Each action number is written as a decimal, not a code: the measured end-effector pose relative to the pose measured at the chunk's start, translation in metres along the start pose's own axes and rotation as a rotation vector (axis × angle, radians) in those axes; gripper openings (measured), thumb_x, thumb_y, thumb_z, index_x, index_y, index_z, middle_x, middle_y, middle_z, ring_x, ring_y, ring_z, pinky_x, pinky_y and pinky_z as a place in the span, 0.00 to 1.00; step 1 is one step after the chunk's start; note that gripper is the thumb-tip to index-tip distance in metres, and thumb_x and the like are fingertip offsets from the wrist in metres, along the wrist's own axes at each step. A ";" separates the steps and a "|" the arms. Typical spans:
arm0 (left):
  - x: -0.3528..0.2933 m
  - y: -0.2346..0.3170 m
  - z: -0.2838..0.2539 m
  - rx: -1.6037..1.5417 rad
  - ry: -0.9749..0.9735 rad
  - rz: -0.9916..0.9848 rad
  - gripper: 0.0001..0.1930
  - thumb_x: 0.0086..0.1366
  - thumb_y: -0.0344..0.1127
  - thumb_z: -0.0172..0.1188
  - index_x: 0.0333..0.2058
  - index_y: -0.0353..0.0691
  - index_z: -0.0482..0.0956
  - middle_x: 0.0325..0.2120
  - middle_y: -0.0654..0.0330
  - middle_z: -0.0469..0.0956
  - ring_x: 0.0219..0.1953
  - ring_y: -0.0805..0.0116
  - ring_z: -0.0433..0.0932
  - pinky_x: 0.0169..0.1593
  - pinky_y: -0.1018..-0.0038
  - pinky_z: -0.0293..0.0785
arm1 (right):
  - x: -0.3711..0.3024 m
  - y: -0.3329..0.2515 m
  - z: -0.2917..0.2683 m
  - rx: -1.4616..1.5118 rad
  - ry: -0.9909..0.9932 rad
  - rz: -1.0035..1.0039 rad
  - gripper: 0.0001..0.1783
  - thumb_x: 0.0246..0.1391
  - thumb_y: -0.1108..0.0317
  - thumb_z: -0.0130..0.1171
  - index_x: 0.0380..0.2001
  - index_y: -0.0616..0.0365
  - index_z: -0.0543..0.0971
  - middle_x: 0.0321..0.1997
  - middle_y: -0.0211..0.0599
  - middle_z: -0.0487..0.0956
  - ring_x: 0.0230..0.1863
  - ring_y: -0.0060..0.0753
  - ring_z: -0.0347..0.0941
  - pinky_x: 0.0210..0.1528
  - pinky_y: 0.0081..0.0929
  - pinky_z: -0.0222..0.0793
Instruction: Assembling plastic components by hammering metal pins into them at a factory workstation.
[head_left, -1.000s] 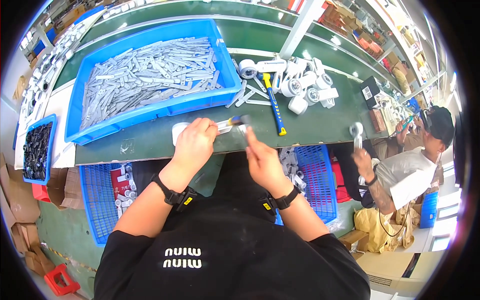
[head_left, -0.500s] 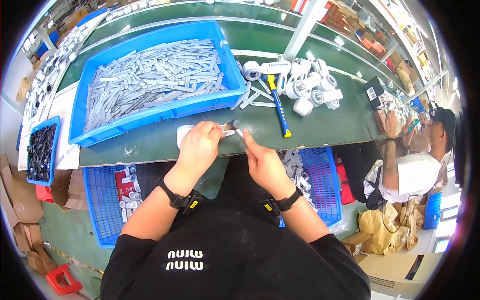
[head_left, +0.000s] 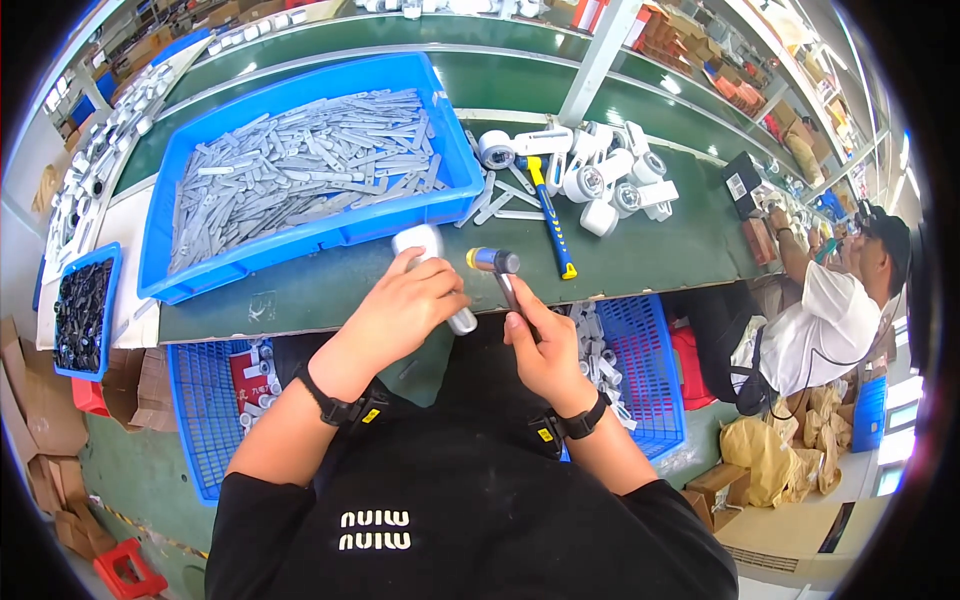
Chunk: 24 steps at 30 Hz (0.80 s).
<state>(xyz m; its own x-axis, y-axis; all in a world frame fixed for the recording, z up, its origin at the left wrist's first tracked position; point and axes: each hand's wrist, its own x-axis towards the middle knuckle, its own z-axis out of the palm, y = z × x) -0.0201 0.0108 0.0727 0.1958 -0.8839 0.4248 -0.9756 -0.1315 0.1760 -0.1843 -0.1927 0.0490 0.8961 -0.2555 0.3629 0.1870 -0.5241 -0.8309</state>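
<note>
My left hand (head_left: pixel 412 308) is closed around a white plastic part (head_left: pixel 418 239) with a rounded head and a long handle. That head points away from me, and the handle end comes out below my fingers at the bench edge. Gripped in my right hand (head_left: pixel 545 350) is a small mallet (head_left: pixel 492 260) with a dark head and a yellow end face. The mallet head is just right of the white part, apart from it. Beyond, a blue tub (head_left: pixel 330 238) holds many flat grey strips (head_left: pixel 310 160).
A blue-and-yellow hammer (head_left: pixel 553 220) lies on the green bench (head_left: pixel 660 245) beside heaped white parts (head_left: pixel 600 185). Blue baskets (head_left: pixel 640 370) of white pieces stand below. At left is a small blue tray (head_left: pixel 115 300) of black pieces. A co-worker (head_left: pixel 830 310) sits at right.
The mallet head has moved off the white part, to the right and nearer me. My left hand has turned the part so its handle points toward me.
</note>
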 end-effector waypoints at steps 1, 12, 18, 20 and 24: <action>-0.002 -0.003 -0.002 -0.006 0.026 -0.003 0.17 0.58 0.24 0.66 0.47 0.40 0.90 0.51 0.56 0.82 0.60 0.58 0.80 0.72 0.52 0.71 | 0.001 0.001 0.000 -0.001 0.004 0.001 0.31 0.72 0.78 0.59 0.76 0.57 0.74 0.32 0.40 0.83 0.30 0.30 0.79 0.41 0.27 0.77; -0.030 -0.020 0.044 -0.240 0.412 -0.342 0.08 0.64 0.26 0.74 0.41 0.32 0.86 0.46 0.47 0.87 0.47 0.43 0.87 0.53 0.56 0.85 | 0.006 0.002 0.006 -0.027 -0.011 -0.024 0.34 0.74 0.79 0.53 0.80 0.56 0.69 0.34 0.33 0.83 0.29 0.22 0.76 0.40 0.24 0.76; -0.027 -0.019 0.053 -0.225 0.487 -0.338 0.08 0.63 0.23 0.73 0.41 0.31 0.86 0.42 0.49 0.86 0.45 0.45 0.87 0.49 0.58 0.86 | 0.016 0.001 0.021 -0.162 0.114 -0.240 0.36 0.69 0.83 0.53 0.79 0.58 0.70 0.36 0.41 0.80 0.31 0.31 0.77 0.41 0.28 0.76; -0.028 -0.018 0.054 -0.207 0.496 -0.340 0.08 0.63 0.23 0.73 0.41 0.31 0.85 0.42 0.49 0.85 0.44 0.45 0.86 0.49 0.58 0.86 | 0.021 0.007 0.018 -0.294 0.002 -0.209 0.35 0.68 0.83 0.54 0.78 0.60 0.71 0.34 0.42 0.79 0.30 0.34 0.77 0.41 0.29 0.76; -0.031 -0.017 0.048 -0.211 0.489 -0.299 0.08 0.64 0.22 0.71 0.41 0.31 0.85 0.41 0.47 0.84 0.44 0.43 0.85 0.49 0.56 0.85 | 0.023 -0.010 0.010 -0.107 0.036 -0.118 0.34 0.69 0.81 0.54 0.77 0.59 0.72 0.30 0.49 0.77 0.31 0.43 0.77 0.40 0.32 0.76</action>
<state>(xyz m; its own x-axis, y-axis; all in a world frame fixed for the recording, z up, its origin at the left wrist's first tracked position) -0.0139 0.0188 0.0144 0.5301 -0.5070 0.6797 -0.8403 -0.2066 0.5013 -0.1614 -0.1850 0.0611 0.8552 -0.2148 0.4717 0.2446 -0.6351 -0.7327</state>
